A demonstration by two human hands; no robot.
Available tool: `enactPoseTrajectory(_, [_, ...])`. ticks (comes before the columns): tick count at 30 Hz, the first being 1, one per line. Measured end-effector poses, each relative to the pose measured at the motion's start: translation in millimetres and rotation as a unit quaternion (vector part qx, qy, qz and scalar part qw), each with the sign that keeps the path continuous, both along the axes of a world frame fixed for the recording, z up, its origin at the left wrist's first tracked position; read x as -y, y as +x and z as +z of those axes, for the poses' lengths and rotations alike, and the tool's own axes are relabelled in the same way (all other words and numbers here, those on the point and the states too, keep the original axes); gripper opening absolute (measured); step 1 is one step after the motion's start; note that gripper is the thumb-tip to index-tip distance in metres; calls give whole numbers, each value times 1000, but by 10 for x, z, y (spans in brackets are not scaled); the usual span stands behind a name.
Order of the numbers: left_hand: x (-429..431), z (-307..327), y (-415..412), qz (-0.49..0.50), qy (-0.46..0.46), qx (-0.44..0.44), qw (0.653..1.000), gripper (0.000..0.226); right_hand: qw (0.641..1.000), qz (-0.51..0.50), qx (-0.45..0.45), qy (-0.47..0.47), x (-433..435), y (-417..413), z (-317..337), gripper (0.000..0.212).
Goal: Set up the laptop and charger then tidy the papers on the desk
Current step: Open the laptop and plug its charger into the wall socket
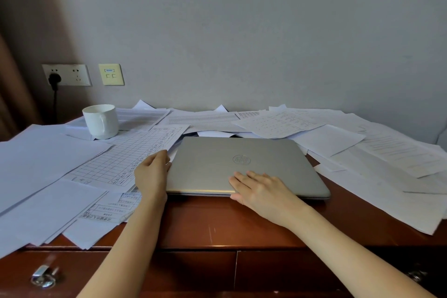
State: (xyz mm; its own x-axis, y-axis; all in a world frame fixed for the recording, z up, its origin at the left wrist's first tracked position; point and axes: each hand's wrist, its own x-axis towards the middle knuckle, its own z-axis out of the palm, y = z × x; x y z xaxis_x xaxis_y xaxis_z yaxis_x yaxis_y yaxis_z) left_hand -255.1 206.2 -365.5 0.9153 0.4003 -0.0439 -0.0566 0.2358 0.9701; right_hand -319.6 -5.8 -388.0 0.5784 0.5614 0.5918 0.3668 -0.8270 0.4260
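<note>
At the far left of the table (pixel 217 222), a white mug (pixel 101 121) stands on the loose papers (pixel 48 159). Any tug on those sheets could drag or tip it, though I cannot tell whether it holds liquid. Next to it, a gridded sheet (pixel 125 159) lies against the far-left corner of the closed laptop (pixel 242 167). Sliding or opening the machine could crease that sheet or push it into the pile. The laptop itself sits near the middle of the front edge, so a pull toward the person could bring it over the lip. On the right, more sheets (pixel 387 164) crowd its far-right corner and hang past the table's right edge, where a nudge could spill them. No charger is clearly in sight. A black plug (pixel 54 78) sits in the wall socket (pixel 66 74) above the far-left corner, but whether it is the charger's cannot be told. The left hand (pixel 151 174) reaches in with its forearm straight and its fingers curled against the laptop's left edge, apparently gripping it. The right hand (pixel 258 189) lies flat on the lid near the front edge, fingers straight and slightly spread, the thumb down at the rim, pressing rather than grasping.
</note>
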Motion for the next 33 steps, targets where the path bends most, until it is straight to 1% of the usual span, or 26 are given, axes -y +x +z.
enactPoseTrajectory(6, [-21, -39, -17, 7, -17, -15, 1000, 18, 999, 24, 29, -14, 31, 12, 2, 45])
enactPoseTrajectory(9, [-18, -35, -44, 10, -23, -13, 1000, 12, 998, 44, 42, -5, 43, 10, 8, 43])
enactPoseTrajectory(11, [-11, -33, -55, 14, -22, -15, 1000, 10, 997, 57, 57, -1, 52, 10, 9, 47])
enactPoseTrajectory(14, [-18, -28, -71, 11, -20, -18, 1000, 18, 994, 77, 80, -2, 66, 12, -7, 55])
enactPoseTrajectory(17, [-36, -32, -73, -7, -20, -12, 1000, 15, 991, 100, 91, 14, 83, 20, -29, 64])
enactPoseTrajectory(18, [-38, -42, -69, -6, 3, -8, 1000, 11, 990, 106, 93, 17, 83, 19, -36, 63])
enactPoseTrajectory(19, [-34, -55, -64, -4, 33, -3, 999, 6, 989, 110, 96, 16, 82, 17, -35, 56])
enactPoseTrajectory(21, [-12, -62, -96, -8, 94, 7, 995, 11, 989, 109, 98, 12, 78, 18, -31, 42])
enactPoseTrajectory(22, [3, -58, -123, -11, 114, 9, 993, 12, 990, 107, 96, 12, 82, 20, -30, 41])
enactPoseTrajectory(24, [19, -50, -150, -10, 148, 14, 989, 14, 991, 98, 92, 15, 97, 35, -36, 43])
enactPoseTrajectory(27, [19, -45, -152, 11, 199, 1, 980, 22, 992, 76, 102, 10, 122, 86, -80, 48])
enactPoseTrajectory(32, [-9, -47, -148, 23, 217, -17, 976, 25, 986, 106, 125, -38, 191, 207, -98, 47])
enactPoseTrajectory(33, [-10, -34, -158, 21, 215, -15, 976, 24, 984, 109, 131, -47, 196, 223, -99, 44])
